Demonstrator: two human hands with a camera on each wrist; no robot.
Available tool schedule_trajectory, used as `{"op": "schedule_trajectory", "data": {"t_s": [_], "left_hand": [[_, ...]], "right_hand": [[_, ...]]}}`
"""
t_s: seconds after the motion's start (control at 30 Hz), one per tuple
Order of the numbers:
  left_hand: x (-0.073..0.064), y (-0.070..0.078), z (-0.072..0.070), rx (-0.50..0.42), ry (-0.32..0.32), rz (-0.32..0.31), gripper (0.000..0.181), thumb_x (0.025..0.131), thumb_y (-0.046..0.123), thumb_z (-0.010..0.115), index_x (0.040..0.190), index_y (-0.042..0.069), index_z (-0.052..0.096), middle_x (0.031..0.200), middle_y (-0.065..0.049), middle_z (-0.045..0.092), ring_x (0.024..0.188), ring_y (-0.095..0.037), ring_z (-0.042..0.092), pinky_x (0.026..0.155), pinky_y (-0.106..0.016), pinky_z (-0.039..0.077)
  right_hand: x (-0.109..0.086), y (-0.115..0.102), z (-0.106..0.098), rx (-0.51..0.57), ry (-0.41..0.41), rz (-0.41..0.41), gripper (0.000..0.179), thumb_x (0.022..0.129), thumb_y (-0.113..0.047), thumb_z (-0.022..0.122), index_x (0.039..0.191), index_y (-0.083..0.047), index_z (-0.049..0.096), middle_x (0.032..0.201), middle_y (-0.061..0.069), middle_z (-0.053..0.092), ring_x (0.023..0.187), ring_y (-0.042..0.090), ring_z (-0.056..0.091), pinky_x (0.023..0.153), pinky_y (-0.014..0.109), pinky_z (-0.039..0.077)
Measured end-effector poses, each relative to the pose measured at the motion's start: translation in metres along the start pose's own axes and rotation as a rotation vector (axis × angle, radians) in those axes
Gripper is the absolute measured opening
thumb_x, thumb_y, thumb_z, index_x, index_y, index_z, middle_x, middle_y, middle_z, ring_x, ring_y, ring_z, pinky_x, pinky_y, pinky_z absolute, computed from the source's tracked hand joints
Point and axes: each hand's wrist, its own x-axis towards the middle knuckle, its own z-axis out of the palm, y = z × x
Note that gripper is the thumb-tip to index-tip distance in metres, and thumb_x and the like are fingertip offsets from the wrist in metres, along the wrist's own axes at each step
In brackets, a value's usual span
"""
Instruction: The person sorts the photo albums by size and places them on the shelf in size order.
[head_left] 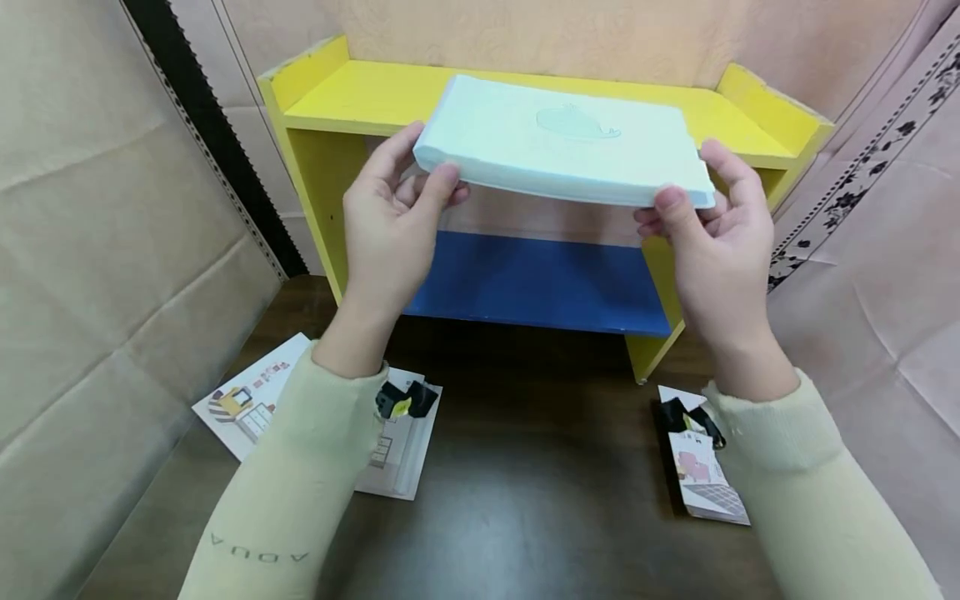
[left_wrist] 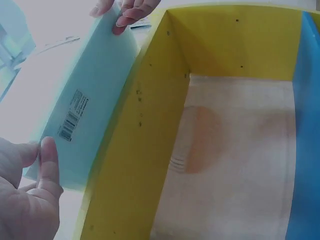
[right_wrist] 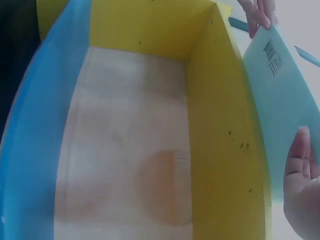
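Note:
A pale blue flat box with a whale outline on its top is held level in front of the shelf unit's yellow top board. My left hand grips its left end, thumb on the near edge and fingers beneath. At the other end my right hand pinches the near right corner between thumb and fingers. In the left wrist view a barcode label shows on the underside of the box. Both wrist views show the box beside the yellow board.
Below the yellow board sits a blue shelf. Printed cards lie on the dark table under my left forearm. Another printed item lies by my right sleeve. Pale cloth hangs at both sides.

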Motion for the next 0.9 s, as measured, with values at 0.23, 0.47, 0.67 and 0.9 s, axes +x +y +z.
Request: {"op": "schedule_trajectory", "data": {"t_s": [0.23, 0.47, 0.67, 0.9], "left_hand": [[0.021, -0.012, -0.003, 0.153, -0.075, -0.072, 0.048, 0.095, 0.009, 0.061, 0.140, 0.002, 0.045, 0.128, -0.007, 0.054, 0.086, -0.024, 0.065, 0.082, -0.035, 0.055], [0.045, -0.044, -0.005, 0.368, -0.042, -0.054, 0.049, 0.095, 0.026, 0.062, 0.141, 0.015, 0.049, 0.133, -0.001, 0.044, 0.085, -0.019, 0.060, 0.081, -0.027, 0.051], [0.056, -0.055, -0.003, 0.538, 0.038, 0.004, 0.047, 0.092, 0.037, 0.065, 0.135, 0.019, 0.057, 0.122, 0.001, 0.050, 0.086, -0.012, 0.050, 0.075, -0.021, 0.045], [0.062, -0.055, 0.001, 0.610, 0.120, -0.013, 0.045, 0.087, 0.039, 0.070, 0.126, 0.017, 0.062, 0.113, 0.000, 0.052, 0.090, -0.012, 0.047, 0.071, -0.020, 0.044]], "right_hand": [[0.031, 0.011, 0.001, -0.092, 0.032, 0.091, 0.075, 0.084, -0.014, 0.076, 0.143, -0.014, 0.030, 0.090, 0.018, 0.064, 0.070, 0.026, 0.064, 0.069, 0.029, 0.055], [0.037, 0.007, 0.004, -0.236, 0.046, 0.106, 0.072, 0.084, -0.020, 0.076, 0.140, -0.015, 0.031, 0.086, 0.017, 0.065, 0.064, 0.023, 0.063, 0.064, 0.025, 0.054], [0.044, 0.004, 0.006, -0.356, 0.089, 0.127, 0.072, 0.084, -0.025, 0.077, 0.139, -0.016, 0.031, 0.081, 0.012, 0.067, 0.062, 0.022, 0.065, 0.062, 0.023, 0.054], [0.049, 0.005, 0.006, -0.412, 0.109, 0.125, 0.069, 0.085, -0.026, 0.075, 0.138, -0.017, 0.032, 0.076, 0.009, 0.067, 0.060, 0.020, 0.064, 0.060, 0.023, 0.053]]}}
